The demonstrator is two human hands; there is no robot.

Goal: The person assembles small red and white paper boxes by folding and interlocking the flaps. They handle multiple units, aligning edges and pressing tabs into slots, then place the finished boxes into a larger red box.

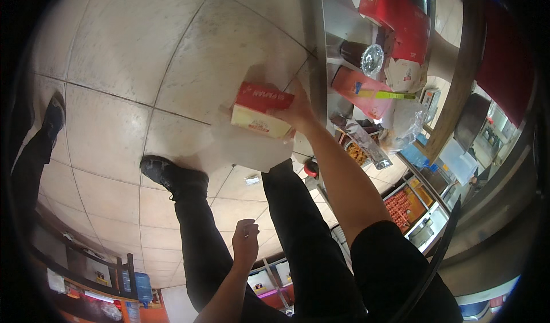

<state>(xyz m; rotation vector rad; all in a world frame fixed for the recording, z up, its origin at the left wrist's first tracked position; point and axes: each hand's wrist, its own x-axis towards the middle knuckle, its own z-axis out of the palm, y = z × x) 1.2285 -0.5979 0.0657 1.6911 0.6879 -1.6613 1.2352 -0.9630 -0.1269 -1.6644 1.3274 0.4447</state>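
My right hand (299, 115) is closed around the right end of a red and cream cardboard food box (258, 119), held out over the floor. A pale, blurred flap or sheet (252, 148) spreads just below the box; whether it belongs to the box I cannot tell. Lower down, my left hand (245, 240) hangs near my leg with its fingers curled in, and nothing shows in it. It is apart from the box.
On the right, a metal counter (338, 22) bears red boxes (401, 31), a dark foil-topped cup (361, 55), a pink bag (361, 91) and a tray of fried food (356, 151). Another person's shoe (54, 117) stands on the tiles at left. White litter (251, 180) lies between my feet.
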